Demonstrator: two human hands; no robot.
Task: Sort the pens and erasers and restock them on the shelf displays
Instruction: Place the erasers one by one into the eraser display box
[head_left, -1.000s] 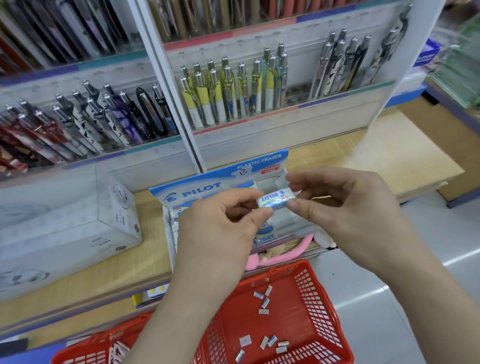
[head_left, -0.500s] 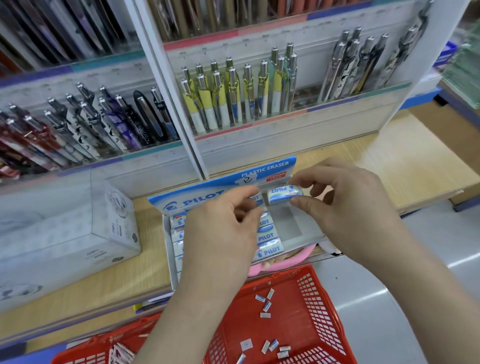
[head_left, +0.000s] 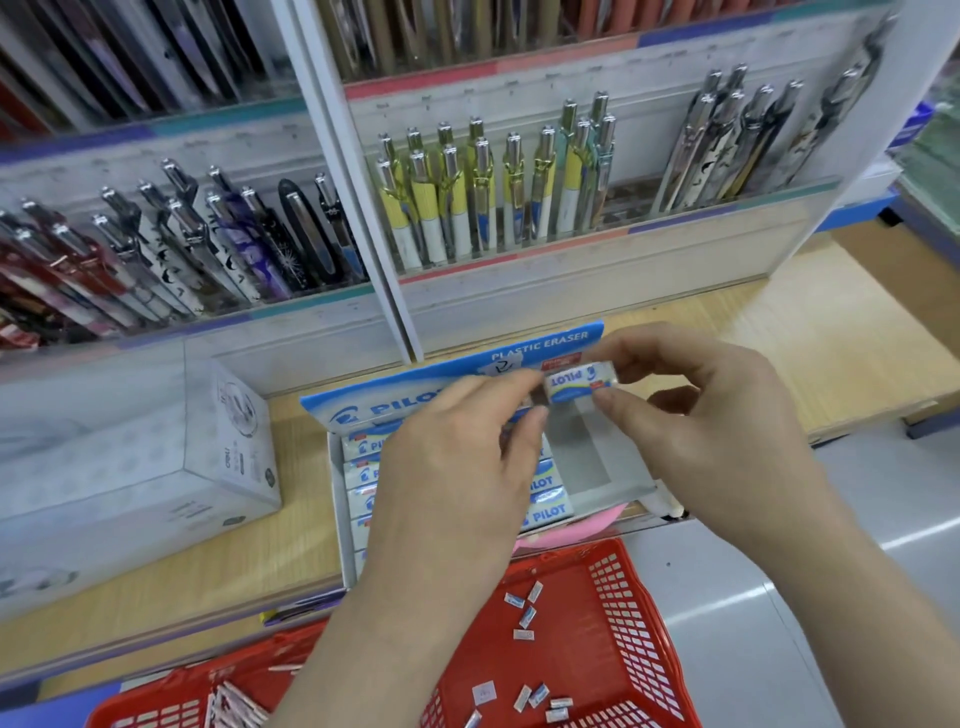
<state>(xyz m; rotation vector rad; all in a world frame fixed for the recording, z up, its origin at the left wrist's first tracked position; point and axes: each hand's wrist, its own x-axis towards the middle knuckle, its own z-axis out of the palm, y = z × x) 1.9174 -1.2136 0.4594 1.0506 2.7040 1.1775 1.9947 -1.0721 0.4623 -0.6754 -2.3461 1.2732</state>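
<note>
Above display box (head_left: 618, 467), eraser (head_left: 581, 382) between hands (head_left: 587, 431)

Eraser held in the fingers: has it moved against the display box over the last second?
Yes, slightly. The eraser has risen toward the right end of the blue header card behind it.

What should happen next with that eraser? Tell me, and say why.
Probably lower the eraser into the display box: the right hand pinches it over the bare right-hand column, while the left column already holds the stocked erasers.
</note>
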